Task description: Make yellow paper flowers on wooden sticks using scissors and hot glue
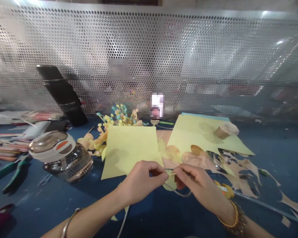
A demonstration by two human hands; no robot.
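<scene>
Closely, left hand, right hand pinch small pale-yellow paper cutout, thin strip curling beneath.

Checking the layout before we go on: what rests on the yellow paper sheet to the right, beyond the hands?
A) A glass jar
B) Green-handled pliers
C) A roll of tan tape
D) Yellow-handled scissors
C. The roll of tan tape rests on the far part of the yellow paper sheet.

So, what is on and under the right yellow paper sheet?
A roll of tan tape sits on the yellow paper sheet, with cut tan pieces over its near edge. A blue sheet shows at the far edge; the rest beneath is covered.
</scene>
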